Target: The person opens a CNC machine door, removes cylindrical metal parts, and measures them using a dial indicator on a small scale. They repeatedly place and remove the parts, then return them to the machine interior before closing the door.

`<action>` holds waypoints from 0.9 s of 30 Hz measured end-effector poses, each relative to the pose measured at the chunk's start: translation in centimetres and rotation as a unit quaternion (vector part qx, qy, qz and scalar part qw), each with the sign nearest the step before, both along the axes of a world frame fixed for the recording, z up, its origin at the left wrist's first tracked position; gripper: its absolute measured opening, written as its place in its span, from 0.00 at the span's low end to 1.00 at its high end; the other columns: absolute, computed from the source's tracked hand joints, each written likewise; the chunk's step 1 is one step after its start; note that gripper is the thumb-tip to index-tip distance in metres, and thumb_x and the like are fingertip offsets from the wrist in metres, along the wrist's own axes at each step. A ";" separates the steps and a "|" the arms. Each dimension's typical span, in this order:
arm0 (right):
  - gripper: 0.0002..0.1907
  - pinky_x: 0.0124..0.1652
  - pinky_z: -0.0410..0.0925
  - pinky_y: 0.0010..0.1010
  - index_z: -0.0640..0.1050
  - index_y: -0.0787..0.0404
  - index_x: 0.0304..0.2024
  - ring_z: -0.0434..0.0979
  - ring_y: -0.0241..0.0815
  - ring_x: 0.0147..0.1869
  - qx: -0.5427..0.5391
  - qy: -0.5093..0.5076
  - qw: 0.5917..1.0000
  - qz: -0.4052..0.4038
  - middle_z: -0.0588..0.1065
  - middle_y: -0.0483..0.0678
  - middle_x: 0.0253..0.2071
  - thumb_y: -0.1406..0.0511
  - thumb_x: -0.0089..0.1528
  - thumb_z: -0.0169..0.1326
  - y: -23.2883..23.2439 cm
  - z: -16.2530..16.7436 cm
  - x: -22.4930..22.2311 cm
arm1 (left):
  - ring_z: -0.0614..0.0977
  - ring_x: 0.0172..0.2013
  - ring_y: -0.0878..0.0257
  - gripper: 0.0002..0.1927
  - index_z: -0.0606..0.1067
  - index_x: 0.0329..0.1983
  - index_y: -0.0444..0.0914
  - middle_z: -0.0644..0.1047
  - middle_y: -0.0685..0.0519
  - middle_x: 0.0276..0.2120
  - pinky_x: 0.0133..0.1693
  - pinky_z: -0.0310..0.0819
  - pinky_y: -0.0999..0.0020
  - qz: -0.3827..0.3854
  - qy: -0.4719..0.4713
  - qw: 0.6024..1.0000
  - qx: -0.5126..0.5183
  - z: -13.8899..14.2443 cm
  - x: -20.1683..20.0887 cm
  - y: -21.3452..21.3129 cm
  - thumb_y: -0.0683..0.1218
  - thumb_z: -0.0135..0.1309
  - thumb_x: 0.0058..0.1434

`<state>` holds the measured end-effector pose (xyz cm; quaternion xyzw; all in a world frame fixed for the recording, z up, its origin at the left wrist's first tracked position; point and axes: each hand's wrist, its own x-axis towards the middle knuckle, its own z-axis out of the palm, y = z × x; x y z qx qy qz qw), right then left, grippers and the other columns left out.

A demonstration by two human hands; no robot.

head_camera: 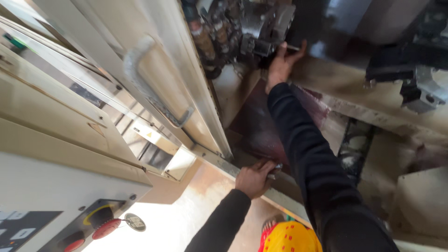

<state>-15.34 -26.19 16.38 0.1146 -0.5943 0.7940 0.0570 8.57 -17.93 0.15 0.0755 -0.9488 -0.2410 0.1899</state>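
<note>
My right hand (pixel 282 63) reaches deep into a machine enclosure, its fingers against the metal chuck (pixel 272 29) and a small dark part at the chuck's edge. The black sleeve (pixel 308 154) stretches across the opening. My left hand (pixel 254 177) rests on the metal sill rail (pixel 219 163) at the enclosure's lower edge, fingers curled over it. A small metal piece shows at the fingertips; whether the hand holds it cannot be told.
A cream sliding door with a long metal handle (pixel 154 81) stands at left. A control panel with a red round button (pixel 106 228) sits at lower left. A dark tool block (pixel 410 70) is at right. Yellow and red cloth (pixel 289 238) shows below.
</note>
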 end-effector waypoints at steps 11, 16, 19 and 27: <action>0.40 0.72 0.39 0.59 0.36 0.35 0.76 0.36 0.56 0.83 -0.088 -0.089 0.980 0.156 0.36 0.55 0.81 0.48 0.70 0.43 1.0 -0.8 0.6 | 0.85 0.38 0.45 0.28 0.73 0.59 0.48 0.78 0.43 0.57 0.42 0.82 0.54 0.016 0.010 1.000 -0.003 -1.5 0.2 0.1 0.46 0.62 0.52; 0.35 0.76 0.41 0.53 0.36 0.37 0.78 0.45 0.56 0.84 -0.167 -0.035 0.967 0.187 0.44 0.60 0.81 0.57 0.74 0.37 0.3 -1.6 -0.3 | 0.85 0.39 0.47 0.27 0.74 0.59 0.48 0.79 0.45 0.57 0.43 0.82 0.56 0.019 0.031 0.999 0.017 -1.4 0.1 0.1 0.45 0.61 0.54; 0.35 0.75 0.40 0.51 0.36 0.37 0.78 0.48 0.55 0.84 -0.163 -0.052 0.967 0.191 0.43 0.60 0.80 0.61 0.72 0.34 0.0 -1.6 -0.3 | 0.86 0.39 0.47 0.25 0.74 0.58 0.48 0.79 0.44 0.56 0.42 0.82 0.55 0.022 0.033 0.999 0.017 -1.3 0.1 0.1 0.45 0.61 0.55; 0.44 0.75 0.44 0.53 0.40 0.42 0.77 0.48 0.53 0.80 -0.149 -0.045 0.979 0.135 0.39 0.54 0.80 0.65 0.63 0.45 -0.4 -1.2 -0.1 | 0.85 0.39 0.45 0.24 0.75 0.57 0.46 0.79 0.42 0.56 0.43 0.82 0.55 0.024 0.012 1.000 0.013 -1.5 0.0 -0.1 0.45 0.61 0.55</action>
